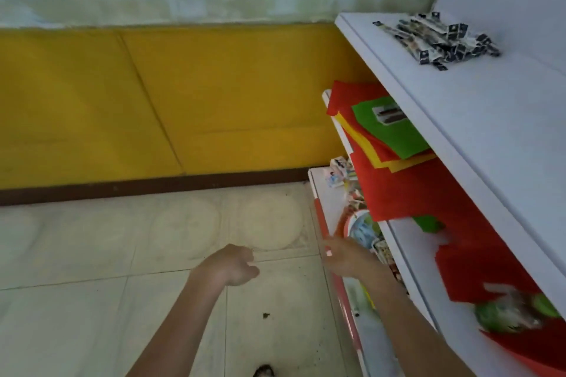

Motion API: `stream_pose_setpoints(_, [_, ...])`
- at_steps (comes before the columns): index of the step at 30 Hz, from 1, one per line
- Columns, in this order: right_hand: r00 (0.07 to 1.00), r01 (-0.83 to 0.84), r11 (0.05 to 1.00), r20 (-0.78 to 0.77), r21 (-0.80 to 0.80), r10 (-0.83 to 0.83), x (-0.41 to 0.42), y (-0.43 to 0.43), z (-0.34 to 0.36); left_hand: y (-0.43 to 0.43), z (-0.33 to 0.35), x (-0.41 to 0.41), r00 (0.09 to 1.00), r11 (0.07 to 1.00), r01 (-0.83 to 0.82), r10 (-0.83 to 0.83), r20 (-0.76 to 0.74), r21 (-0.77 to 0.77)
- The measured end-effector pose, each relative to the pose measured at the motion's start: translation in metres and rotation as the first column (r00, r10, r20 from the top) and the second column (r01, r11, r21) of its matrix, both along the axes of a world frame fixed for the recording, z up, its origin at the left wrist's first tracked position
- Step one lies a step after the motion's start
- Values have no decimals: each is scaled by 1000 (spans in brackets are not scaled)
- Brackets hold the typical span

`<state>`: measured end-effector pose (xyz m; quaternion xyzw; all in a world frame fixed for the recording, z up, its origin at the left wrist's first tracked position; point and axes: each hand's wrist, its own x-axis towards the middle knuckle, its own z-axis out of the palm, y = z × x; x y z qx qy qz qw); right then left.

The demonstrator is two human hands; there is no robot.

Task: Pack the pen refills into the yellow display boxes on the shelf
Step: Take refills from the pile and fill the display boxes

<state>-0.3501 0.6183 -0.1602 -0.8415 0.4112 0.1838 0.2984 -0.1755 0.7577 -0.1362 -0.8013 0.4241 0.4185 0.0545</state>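
Yellow padded panels (92, 101) fill the left of the frame along the base of the wall, with pale floor tiles (92, 254) below them. From my remote seat I see the left hand (232, 265) low and centre, hanging over the tiles. Its fingers are curled in towards the palm and I can see nothing in it.

Just to its right, the right hand (349, 259) reaches across the red front edge of the lowest shelf (327, 193). It is smeared by motion, so I cannot tell whether its fingers are spread or holding anything. Small printed packets and a round red-rimmed item (361, 226) lie on that shelf just above the hand.

Further right, on the middle shelf (422, 254), is a stack of red sheets (407, 190) with a green sheet (389, 135) lying on top, and yellow edges show between them. A blurred green object (514, 312) lies on this shelf at the lower right.

The white top shelf (474, 131) runs along the right side of the frame. The pen refills (441, 38) lie on it in a loose heap at the upper right. They are black-and-white packets, well apart from both hands and far above them in the picture.
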Motion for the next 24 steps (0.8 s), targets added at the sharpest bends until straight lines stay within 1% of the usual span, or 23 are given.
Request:
stream_pose_setpoints(3, [998, 48, 997, -53, 55, -45, 22, -5, -19, -12, -6, 31, 1000, 1000, 11, -11, 16, -6])
stream_pose_setpoints(6, [996, 82, 992, -40, 93, -78, 48, -23, -31, -34, -12, 52, 999, 998, 51, -51, 0, -29])
stream_pose_setpoints(9, [997, 55, 995, -61, 82, -50, 84, -53, -22, -56, -18, 71, 996, 998, 62, -63, -62, -20])
stream_pose_setpoints(11, [997, 62, 996, -50, 58, -59, 116, -80, -12, -72, -21, 91, 995, 999, 45, -47, -84, -19])
stream_pose_setpoints(14, [999, 42, 999, 7, 11, -42, 168, -127, -6, -105, -26, 133, 999, 999, 9, -10, -45, -31])
stream_pose_setpoints(17, [996, 49, 999, 74, 8, -50, 205, -171, -6, -147, -26, 170, 1000, 1000, -7, 7, -7, -30])
stream_pose_setpoints(19, [996, 50, 999, 69, 16, -51, 219, -193, -6, -179, -19, 191, 1000, 1000, 10, -10, 0, -24])
stream_pose_setpoints(21, [997, 58, 998, 57, 19, -59, 227, -215, -12, -216, -10, 215, 999, 997, 17, -14, 33, -78])
stream_pose_setpoints(24, [997, 73, 996, -35, 54, -71, 237, -247, -18, -271, 7, 248, 998, 988, 31, -22, 65, -151])
